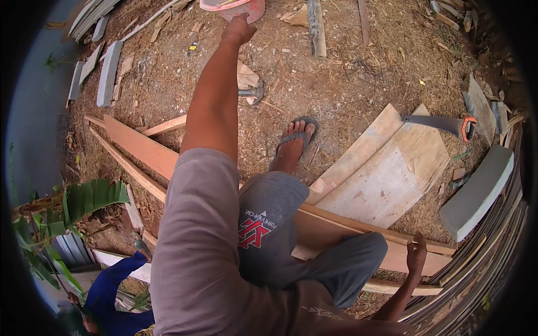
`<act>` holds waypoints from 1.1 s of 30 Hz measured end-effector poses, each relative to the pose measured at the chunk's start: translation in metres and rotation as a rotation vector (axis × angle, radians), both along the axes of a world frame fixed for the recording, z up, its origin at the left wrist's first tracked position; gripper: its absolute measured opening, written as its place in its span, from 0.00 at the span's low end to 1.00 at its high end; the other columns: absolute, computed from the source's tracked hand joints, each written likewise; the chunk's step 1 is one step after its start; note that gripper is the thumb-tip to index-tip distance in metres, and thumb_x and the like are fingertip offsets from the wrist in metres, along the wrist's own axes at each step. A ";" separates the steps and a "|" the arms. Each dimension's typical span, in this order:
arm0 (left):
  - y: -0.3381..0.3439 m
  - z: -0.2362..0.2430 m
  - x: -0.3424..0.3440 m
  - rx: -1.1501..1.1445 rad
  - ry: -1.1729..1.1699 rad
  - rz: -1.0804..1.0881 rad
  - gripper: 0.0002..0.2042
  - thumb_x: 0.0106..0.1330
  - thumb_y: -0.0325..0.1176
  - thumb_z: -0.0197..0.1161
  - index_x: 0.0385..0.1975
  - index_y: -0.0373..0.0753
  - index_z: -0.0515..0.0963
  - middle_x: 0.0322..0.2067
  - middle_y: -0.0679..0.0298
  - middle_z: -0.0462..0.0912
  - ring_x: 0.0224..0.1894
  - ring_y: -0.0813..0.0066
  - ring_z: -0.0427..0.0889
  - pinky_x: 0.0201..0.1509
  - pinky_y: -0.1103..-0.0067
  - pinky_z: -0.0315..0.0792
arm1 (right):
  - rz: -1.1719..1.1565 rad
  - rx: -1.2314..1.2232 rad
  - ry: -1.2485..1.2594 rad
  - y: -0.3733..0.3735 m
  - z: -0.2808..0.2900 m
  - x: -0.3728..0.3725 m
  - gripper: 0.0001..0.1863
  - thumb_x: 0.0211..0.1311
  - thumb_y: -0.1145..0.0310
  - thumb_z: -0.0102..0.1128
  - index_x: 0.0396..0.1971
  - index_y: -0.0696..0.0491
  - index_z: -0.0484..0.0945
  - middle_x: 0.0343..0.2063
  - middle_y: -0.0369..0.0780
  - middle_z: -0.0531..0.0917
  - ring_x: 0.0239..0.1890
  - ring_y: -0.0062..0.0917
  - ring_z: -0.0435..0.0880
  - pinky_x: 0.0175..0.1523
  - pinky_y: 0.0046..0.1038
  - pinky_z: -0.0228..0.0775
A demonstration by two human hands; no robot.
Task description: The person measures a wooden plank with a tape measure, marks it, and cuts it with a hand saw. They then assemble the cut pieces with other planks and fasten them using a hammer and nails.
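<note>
My left arm stretches far forward, and my left hand (238, 30) is closed against the side of a pink bucket (255, 11) at the top edge. Its fingertips are hard to make out. Off to the right, my right hand (416, 255) hangs beside the end of a long wooden form of planks (358, 231), fingers apart and partly bent, with nothing in them. A claw hammer (256, 93) lies on the ground beyond my foot (291, 147). Over a plywood sheet (392, 173) rests a handsaw (440, 122) with an orange and black handle.
At lower left another person's blue sleeve (109, 285) reaches toward the planks. Concrete blocks lie at left (109, 73) and right (476, 196). Banana leaves (92, 196) hang at left, and stacked slats (476, 269) line the right edge. Some wire (364, 73) lies on the ground.
</note>
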State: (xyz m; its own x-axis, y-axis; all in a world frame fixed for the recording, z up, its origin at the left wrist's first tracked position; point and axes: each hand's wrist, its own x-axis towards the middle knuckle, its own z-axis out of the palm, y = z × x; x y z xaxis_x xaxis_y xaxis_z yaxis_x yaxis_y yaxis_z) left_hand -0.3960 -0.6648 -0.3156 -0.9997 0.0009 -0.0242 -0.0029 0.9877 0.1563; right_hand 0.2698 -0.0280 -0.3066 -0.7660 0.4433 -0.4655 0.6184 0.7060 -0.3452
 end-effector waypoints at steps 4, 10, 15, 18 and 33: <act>-0.013 -0.025 -0.048 -0.121 0.157 -0.134 0.33 0.64 0.45 0.67 0.69 0.44 0.67 0.64 0.48 0.73 0.61 0.50 0.78 0.64 0.61 0.74 | 0.268 -0.119 0.044 -0.058 -0.020 -0.167 0.25 0.66 0.70 0.64 0.63 0.50 0.74 0.51 0.48 0.82 0.49 0.40 0.84 0.53 0.39 0.77; -0.012 -0.037 -0.032 0.057 0.141 -0.005 0.25 0.65 0.42 0.65 0.62 0.43 0.73 0.59 0.50 0.74 0.54 0.53 0.80 0.56 0.62 0.75 | 0.575 -0.392 0.156 -0.208 -0.075 -0.366 0.25 0.65 0.65 0.64 0.62 0.47 0.74 0.52 0.45 0.82 0.53 0.39 0.83 0.55 0.38 0.77; -0.013 -0.019 -0.043 -0.062 1.198 -0.269 0.22 0.63 0.44 0.69 0.56 0.45 0.77 0.48 0.52 0.79 0.48 0.50 0.81 0.53 0.58 0.73 | 0.828 -0.578 0.277 -0.383 -0.102 -0.463 0.23 0.66 0.66 0.59 0.62 0.46 0.75 0.56 0.44 0.81 0.60 0.40 0.79 0.64 0.41 0.73; -0.028 -0.005 -0.084 -0.445 1.061 -0.324 0.34 0.57 0.45 0.76 0.62 0.36 0.73 0.51 0.50 0.82 0.52 0.55 0.82 0.58 0.64 0.75 | 0.909 -0.573 0.500 -0.483 -0.133 -0.486 0.18 0.66 0.71 0.54 0.55 0.46 0.81 0.60 0.39 0.78 0.67 0.37 0.72 0.69 0.46 0.65; -0.007 -0.043 -0.046 -0.298 0.144 -0.223 0.17 0.65 0.38 0.60 0.53 0.43 0.78 0.53 0.57 0.81 0.49 0.51 0.84 0.54 0.57 0.75 | 0.498 -1.213 0.154 -0.286 -0.133 -0.426 0.10 0.66 0.65 0.67 0.43 0.52 0.80 0.59 0.40 0.77 0.61 0.33 0.74 0.66 0.35 0.63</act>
